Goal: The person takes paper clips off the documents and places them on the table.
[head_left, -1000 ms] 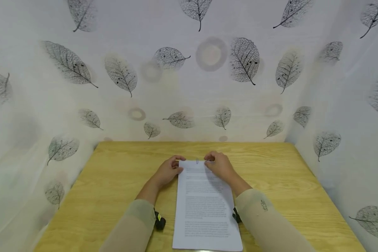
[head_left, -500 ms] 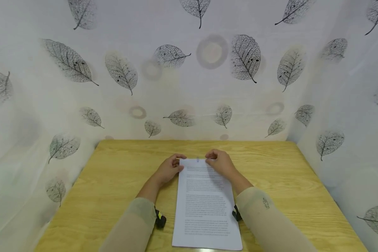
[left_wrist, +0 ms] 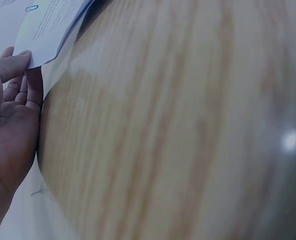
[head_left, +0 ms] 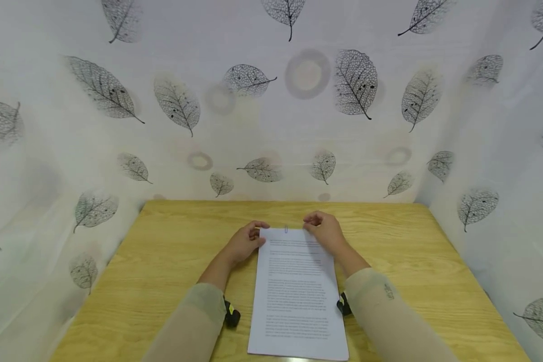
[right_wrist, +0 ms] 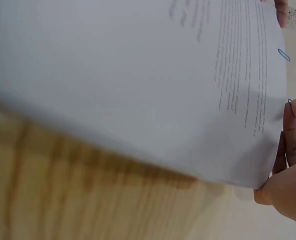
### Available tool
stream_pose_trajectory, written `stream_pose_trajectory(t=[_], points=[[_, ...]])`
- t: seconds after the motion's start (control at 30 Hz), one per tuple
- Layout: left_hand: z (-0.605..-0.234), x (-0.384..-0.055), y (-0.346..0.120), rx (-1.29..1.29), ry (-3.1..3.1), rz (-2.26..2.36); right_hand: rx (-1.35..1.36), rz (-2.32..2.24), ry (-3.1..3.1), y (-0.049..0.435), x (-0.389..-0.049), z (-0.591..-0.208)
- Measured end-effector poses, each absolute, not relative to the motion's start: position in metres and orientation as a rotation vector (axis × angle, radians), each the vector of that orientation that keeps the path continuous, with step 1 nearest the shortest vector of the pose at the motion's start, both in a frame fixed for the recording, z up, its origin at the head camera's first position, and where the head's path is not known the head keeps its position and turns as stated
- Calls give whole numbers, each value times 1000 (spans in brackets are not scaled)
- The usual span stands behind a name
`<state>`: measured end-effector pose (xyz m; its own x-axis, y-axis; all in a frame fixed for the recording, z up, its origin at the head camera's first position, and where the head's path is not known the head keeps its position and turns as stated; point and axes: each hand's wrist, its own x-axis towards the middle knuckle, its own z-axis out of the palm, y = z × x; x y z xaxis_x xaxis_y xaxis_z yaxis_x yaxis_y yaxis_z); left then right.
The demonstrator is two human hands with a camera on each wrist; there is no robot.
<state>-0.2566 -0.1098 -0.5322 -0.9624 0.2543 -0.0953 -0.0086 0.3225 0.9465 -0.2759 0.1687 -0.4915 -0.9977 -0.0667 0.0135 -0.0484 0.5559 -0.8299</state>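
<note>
A stack of printed paper [head_left: 294, 301] lies lengthwise on the table, text facing up. Its far left corner is pinched by my left hand [head_left: 242, 245], thumb on top and fingers beneath, as the left wrist view shows. On the middle of the far edge sits a blue paper clip [right_wrist: 284, 55]. To its right, my right hand [head_left: 328, 234] pinches a second small blue paper clip [right_wrist: 290, 101] between thumb and forefinger at that same edge. Only the tip of this clip shows; the fingers cover the rest.
The wood-grain table [head_left: 172, 251] extends on both sides of the paper. White curtains with leaf prints [head_left: 262, 115] stand behind it and at both sides. A black wrist device [head_left: 232, 314] is on the left wrist, another [head_left: 344, 304] on the right.
My right hand has shifted a little to the right along the paper's far edge, away from the middle clip. The left hand keeps its hold on the corner. The view has shifted slightly.
</note>
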Motion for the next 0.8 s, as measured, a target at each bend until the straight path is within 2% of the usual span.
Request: stream_pose_trajectory(t=[0.57, 0.8], points=[[-536, -258, -112, 186, 2363, 1691, 21, -1454, 2709, 239, -276, -484], [-536, -258, -109, 199, 2374, 1690, -34, -1188, 2843, 280, -277, -492]])
